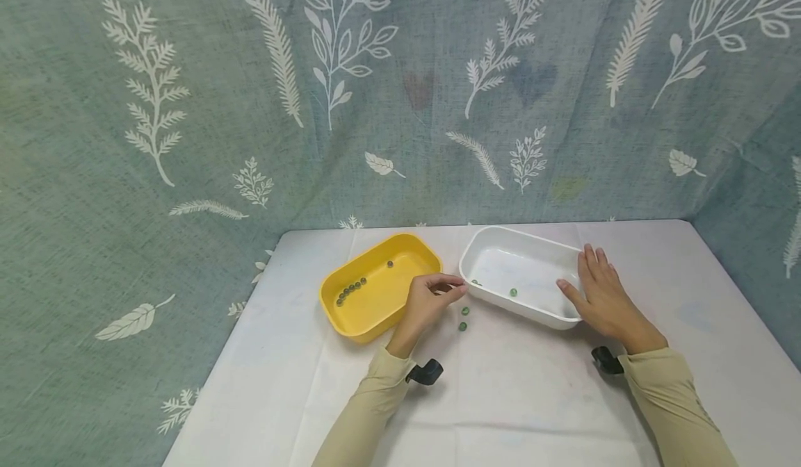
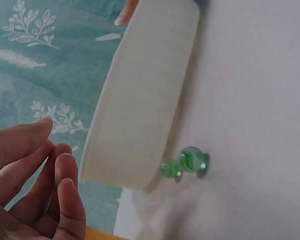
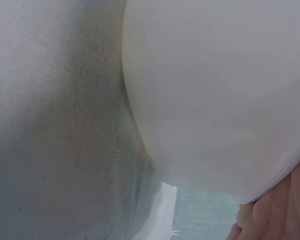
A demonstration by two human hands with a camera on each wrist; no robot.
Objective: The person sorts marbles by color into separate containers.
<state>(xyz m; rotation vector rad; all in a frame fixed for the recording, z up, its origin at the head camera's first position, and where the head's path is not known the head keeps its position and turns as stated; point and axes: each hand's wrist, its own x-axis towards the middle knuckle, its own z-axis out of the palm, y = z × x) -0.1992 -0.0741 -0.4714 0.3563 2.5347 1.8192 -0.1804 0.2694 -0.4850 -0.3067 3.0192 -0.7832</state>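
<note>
My left hand (image 1: 430, 305) is at the left end of a white plastic tub (image 1: 538, 310), fingertips by its rim. In the left wrist view its thumb and loosely bent fingers (image 2: 65, 160) show no object between them. My right hand (image 1: 607, 304) rests on the tub's right end, fingers extended along the rim and thumb over the inside. Two green glass marbles (image 1: 513, 292) are visible in the tub. Another two green marbles (image 2: 193, 160) lie on the cloth beside its near side.
A yellow tub (image 1: 382, 321) stands left of the white one, with several dark marbles (image 1: 351, 288) inside, most in a row. Under everything lies a white cloth (image 1: 519, 397). Behind hangs a blue-green curtain (image 1: 413, 43) with white leaf prints.
</note>
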